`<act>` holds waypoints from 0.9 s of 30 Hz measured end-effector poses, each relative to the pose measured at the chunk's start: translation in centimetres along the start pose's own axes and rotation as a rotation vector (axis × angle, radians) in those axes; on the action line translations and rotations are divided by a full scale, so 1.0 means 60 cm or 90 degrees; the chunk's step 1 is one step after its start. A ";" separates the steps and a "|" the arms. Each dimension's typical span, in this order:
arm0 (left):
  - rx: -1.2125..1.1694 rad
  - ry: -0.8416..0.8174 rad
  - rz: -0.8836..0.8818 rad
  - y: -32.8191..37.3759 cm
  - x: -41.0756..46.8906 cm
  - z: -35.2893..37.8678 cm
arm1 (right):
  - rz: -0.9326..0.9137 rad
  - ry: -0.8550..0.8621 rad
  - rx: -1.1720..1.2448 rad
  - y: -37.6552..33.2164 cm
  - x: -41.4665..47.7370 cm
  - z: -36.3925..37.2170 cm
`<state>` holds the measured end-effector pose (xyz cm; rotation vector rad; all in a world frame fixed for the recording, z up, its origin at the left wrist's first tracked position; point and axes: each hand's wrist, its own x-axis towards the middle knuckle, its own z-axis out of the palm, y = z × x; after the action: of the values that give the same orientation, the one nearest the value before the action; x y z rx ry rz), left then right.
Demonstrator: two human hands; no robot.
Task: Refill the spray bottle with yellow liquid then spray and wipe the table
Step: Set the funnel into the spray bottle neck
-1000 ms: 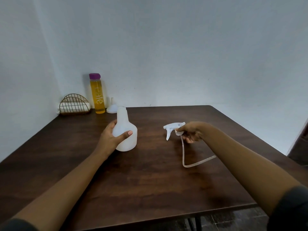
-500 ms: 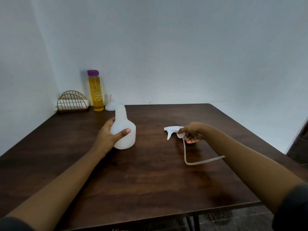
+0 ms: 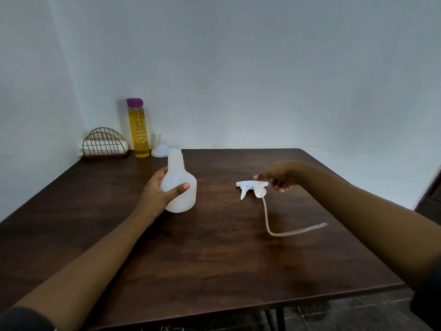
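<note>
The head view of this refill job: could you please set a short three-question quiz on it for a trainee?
1. True or false: the spray head is screwed onto the spray bottle.
2. The left hand grips: A. the spray bottle; B. a sponge; C. a mug.
3. Fill in: the bottle of yellow liquid has a ___ cap.
Key: 1. False: the spray head lies on the table, apart from the spray bottle. 2. A. 3. Purple.
</note>
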<state>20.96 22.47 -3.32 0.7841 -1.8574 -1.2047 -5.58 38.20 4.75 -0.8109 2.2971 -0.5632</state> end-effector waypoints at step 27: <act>0.079 0.187 0.041 -0.039 0.034 -0.019 | -0.366 0.097 0.105 -0.390 0.350 0.214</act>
<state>21.08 19.44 -4.64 0.9101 -1.7110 -0.8866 -0.28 5.00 0.10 -1.3941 2.0970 -1.0819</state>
